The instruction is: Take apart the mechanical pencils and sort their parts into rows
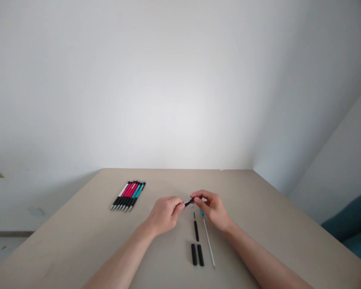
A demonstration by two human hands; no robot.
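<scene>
Both my hands meet over the middle of the table on a slim black pen part (188,202). My left hand (167,212) is closed round its lower left end, where a pale bit shows at the fingers. The thumb and fingers of my right hand (212,208) pinch the other end. Most of the part is hidden by the fingers. Beneath my right hand lies a long thin white rod (209,241) with a blue end (202,212). Close by are a thin black pen piece (196,230) and two short black grip sleeves (194,254).
Several pens (128,196) with white, red and teal barrels lie side by side at the left on the beige table (87,224). A white wall (180,88) stands behind the table. Dark teal fabric (351,216) shows at the right edge.
</scene>
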